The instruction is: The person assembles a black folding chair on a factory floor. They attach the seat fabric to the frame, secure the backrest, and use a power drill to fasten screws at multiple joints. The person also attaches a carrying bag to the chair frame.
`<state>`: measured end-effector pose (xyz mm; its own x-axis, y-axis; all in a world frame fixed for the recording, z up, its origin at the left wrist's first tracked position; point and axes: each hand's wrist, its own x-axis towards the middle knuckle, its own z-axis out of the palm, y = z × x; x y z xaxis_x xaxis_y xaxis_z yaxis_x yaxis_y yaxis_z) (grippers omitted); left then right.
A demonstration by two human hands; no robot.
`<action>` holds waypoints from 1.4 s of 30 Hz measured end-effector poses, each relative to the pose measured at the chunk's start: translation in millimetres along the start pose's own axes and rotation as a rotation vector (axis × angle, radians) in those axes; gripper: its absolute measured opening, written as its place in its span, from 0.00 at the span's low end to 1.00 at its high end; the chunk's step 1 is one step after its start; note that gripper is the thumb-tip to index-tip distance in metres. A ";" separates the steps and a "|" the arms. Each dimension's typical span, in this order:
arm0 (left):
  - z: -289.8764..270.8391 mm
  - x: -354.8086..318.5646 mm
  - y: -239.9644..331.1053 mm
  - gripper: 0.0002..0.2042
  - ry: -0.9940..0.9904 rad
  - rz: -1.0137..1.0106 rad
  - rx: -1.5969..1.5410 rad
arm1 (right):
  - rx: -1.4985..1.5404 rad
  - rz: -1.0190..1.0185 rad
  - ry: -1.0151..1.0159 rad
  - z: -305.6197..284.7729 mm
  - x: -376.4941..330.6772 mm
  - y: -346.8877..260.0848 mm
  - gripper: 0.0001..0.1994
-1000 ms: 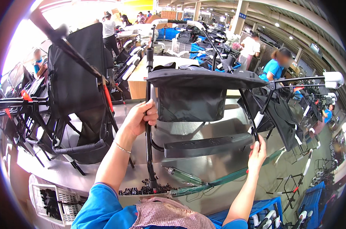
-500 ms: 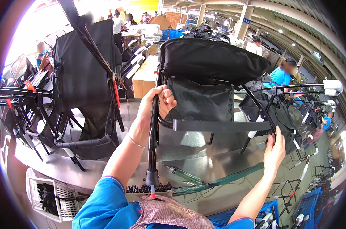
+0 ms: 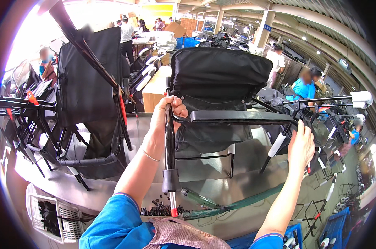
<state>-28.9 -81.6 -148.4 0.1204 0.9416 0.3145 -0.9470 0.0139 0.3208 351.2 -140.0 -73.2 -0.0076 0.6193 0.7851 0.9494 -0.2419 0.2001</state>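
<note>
A black folding chair with a fabric back [image 3: 221,72] and a tubular frame stands before me on a metal table [image 3: 204,180]. My left hand [image 3: 170,110] is closed around an upright black tube [image 3: 169,145] of it. This tube has a black foot cap [image 3: 170,181] and a rod with a red tip pointing toward me. My right hand [image 3: 301,145] is at the chair's right side, its bent fingers closed on the frame by the end of the flat black armrest [image 3: 240,116]. Its fingertips are partly hidden.
Another black folding chair [image 3: 88,79] stands at the left. A green electric screwdriver [image 3: 199,199] lies near the table's front edge beside small black parts [image 3: 161,203]. White baskets [image 3: 57,216] stand lower left, a blue crate [image 3: 336,228] lower right. Several people work farther back.
The chair has tilted, its armrest rising and its back lowering slightly. The upright tube's foot has come toward me. My right hand has shifted slightly up along the frame, its fingers now more bent.
</note>
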 end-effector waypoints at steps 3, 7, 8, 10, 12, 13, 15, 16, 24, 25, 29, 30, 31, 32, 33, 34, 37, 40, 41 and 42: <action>-3.4 0.5 -0.9 0.09 -0.081 0.003 -0.027 | 0.007 0.013 0.010 4.1 1.3 -0.4 0.19; -2.1 -1.3 0.1 0.09 -0.113 0.019 0.045 | 0.009 0.017 0.041 4.6 1.2 -2.2 0.19; -5.1 -0.9 0.3 0.10 -0.152 0.005 0.018 | 0.013 0.015 0.051 4.5 1.0 -2.8 0.19; -3.6 -0.3 -1.7 0.10 -0.119 0.016 0.050 | 0.013 0.015 0.072 5.5 0.7 -2.4 0.18; -0.7 -1.0 -2.6 0.11 -0.115 0.025 0.083 | 0.011 0.015 0.092 6.5 0.0 -2.2 0.18; 2.1 -1.7 -2.7 0.09 -0.092 0.028 0.087 | 0.016 0.021 0.089 6.4 0.1 -2.5 0.18; 6.8 -3.6 -3.0 0.11 -0.043 0.032 0.096 | 0.025 0.032 0.080 5.9 0.1 -3.2 0.17; 7.3 -3.6 -3.3 0.11 -0.038 0.033 0.090 | 0.025 0.034 0.079 5.7 0.0 -3.7 0.18; -5.9 -0.7 -1.9 0.13 -0.117 0.049 0.105 | 0.024 0.031 0.082 4.5 -1.1 -4.7 0.19; -7.9 0.0 -1.9 0.13 -0.113 0.047 0.098 | 0.022 0.028 0.085 5.0 -1.4 -4.5 0.19; -7.9 2.7 -4.5 0.11 -0.054 0.051 0.079 | 0.005 0.013 0.113 7.9 -2.0 -1.3 0.19; -1.8 0.9 -5.3 0.10 -0.017 0.065 0.084 | 0.003 0.010 0.123 9.1 -1.9 -0.1 0.19; 1.8 0.3 -6.8 0.10 0.020 0.077 0.088 | 0.005 0.011 0.118 9.3 -1.8 -0.1 0.19; -4.6 1.6 -4.1 0.10 -0.043 0.059 0.087 | 0.006 0.013 0.113 8.6 -1.7 -1.7 0.19; -4.5 1.2 -3.2 0.10 -0.051 0.060 0.099 | 0.004 0.015 0.109 7.7 -1.3 -2.6 0.19; -5.7 1.0 -1.8 0.10 -0.059 0.051 0.087 | 0.002 0.013 0.108 7.6 -0.9 -2.7 0.19; -3.8 2.8 -6.6 0.10 -0.015 0.082 0.049 | -0.018 0.013 0.106 9.0 -1.6 -1.3 0.19; -4.0 6.2 -6.5 0.09 0.065 0.159 0.037 | 0.002 0.019 0.124 7.1 -1.3 -1.9 0.20; -6.5 8.1 -6.5 0.08 0.129 0.226 0.016 | 0.010 0.029 0.125 4.9 -0.9 -4.7 0.20; -7.2 6.4 -6.1 0.10 0.042 0.161 0.018 | 0.019 0.036 0.132 6.0 -1.2 -5.5 0.20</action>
<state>-24.6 -73.3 -154.8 -0.0455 0.9445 0.3254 -0.9476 -0.1439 0.2852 347.9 -134.9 -78.8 -0.0136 0.5062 0.8623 0.9556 -0.2474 0.1603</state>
